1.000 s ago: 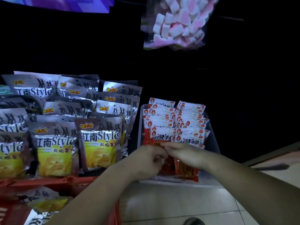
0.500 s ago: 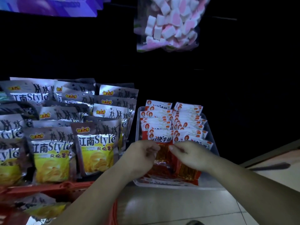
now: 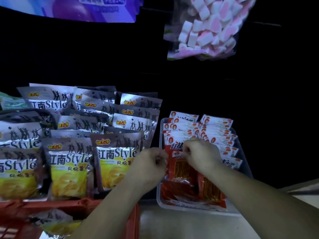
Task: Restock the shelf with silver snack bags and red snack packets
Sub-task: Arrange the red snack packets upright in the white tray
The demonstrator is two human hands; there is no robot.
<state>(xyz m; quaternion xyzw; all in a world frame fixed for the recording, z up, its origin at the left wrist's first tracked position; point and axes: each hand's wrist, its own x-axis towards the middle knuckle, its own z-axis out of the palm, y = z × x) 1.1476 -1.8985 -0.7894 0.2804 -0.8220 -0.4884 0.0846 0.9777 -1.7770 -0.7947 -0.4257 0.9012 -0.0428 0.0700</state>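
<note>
Red snack packets [image 3: 183, 171] stand in two rows inside a clear plastic tray [image 3: 159, 195] on the dark shelf. My right hand [image 3: 200, 152] pinches the top of the front packet in the left row. My left hand [image 3: 151, 163] is curled at that packet's left edge, by the tray's left wall; whether it grips the packet is hidden. Silver snack bags [image 3: 114, 163] printed "Style" with yellow chips stand in several rows to the left of the tray.
A red basket [image 3: 72, 207] at the lower left holds more silver bags [image 3: 55, 221]. A bag of pink and white marshmallows [image 3: 207, 28] hangs above the tray. A purple package [image 3: 77, 9] sits at the top left. Pale floor tiles [image 3: 189, 226] lie below the shelf.
Both hands have moved up and back along the left row of red packets. The right hand now sits higher on the front packet's top, and the hands are slightly apart.
</note>
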